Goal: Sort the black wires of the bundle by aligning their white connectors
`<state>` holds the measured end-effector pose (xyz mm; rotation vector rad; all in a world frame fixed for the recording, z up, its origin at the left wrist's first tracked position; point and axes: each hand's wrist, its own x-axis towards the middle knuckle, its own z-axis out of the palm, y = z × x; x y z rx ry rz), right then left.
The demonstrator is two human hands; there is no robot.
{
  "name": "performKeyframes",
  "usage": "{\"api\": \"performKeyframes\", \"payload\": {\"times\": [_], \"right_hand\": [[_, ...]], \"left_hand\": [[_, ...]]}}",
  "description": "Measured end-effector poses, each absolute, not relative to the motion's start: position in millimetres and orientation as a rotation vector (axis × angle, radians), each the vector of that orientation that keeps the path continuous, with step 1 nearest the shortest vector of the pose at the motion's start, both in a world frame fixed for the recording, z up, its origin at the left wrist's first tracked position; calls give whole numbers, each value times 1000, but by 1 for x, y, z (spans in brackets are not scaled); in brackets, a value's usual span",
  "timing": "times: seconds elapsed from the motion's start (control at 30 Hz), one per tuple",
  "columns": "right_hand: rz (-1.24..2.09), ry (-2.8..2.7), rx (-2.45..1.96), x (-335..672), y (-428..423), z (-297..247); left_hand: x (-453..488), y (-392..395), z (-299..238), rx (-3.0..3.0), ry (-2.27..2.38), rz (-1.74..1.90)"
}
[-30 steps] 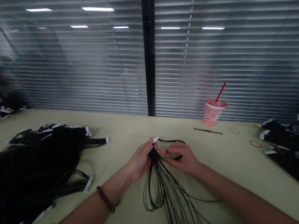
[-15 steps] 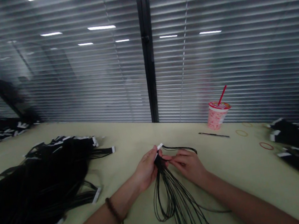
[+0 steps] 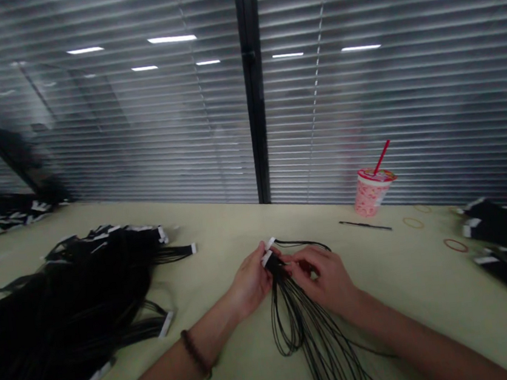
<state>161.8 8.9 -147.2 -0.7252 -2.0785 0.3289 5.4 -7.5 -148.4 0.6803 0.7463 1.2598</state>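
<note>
Black wire bundle point(image 3: 294, 294) runs far to near, left hand point(image 3: 249, 285) gripping its far end, right hand point(image 3: 329, 278) pinching at its right.

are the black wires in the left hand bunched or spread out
Both: the black wires are bunched at the left hand, then spread toward the picture's bottom edge, some curling into a loop.

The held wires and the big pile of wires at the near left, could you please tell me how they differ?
The held wires form a small bunch, while the pile of wires is far bigger. The left hand grips the held wires near white end pieces; the pile lies heaped on the table. Both are black with white ends.
</note>
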Motion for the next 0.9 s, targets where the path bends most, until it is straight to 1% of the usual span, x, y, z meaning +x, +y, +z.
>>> {"api": "performKeyframes", "payload": {"times": [0.2, 0.43, 0.8, 0.9], "right_hand": [[536, -2143, -894, 150, 3, -139], [722, -2117, -1009, 150, 7, -141], [876, -2107, -1033, 150, 5, -141], [873, -2097, -1036, 149, 4, -142]], "left_hand": [[2, -8, -151, 693, 675, 1182], [5, -8, -156, 761, 759, 1210], [5, -7, -159, 964, 811, 1161], [5, -8, -160, 987, 840, 1163]]}}
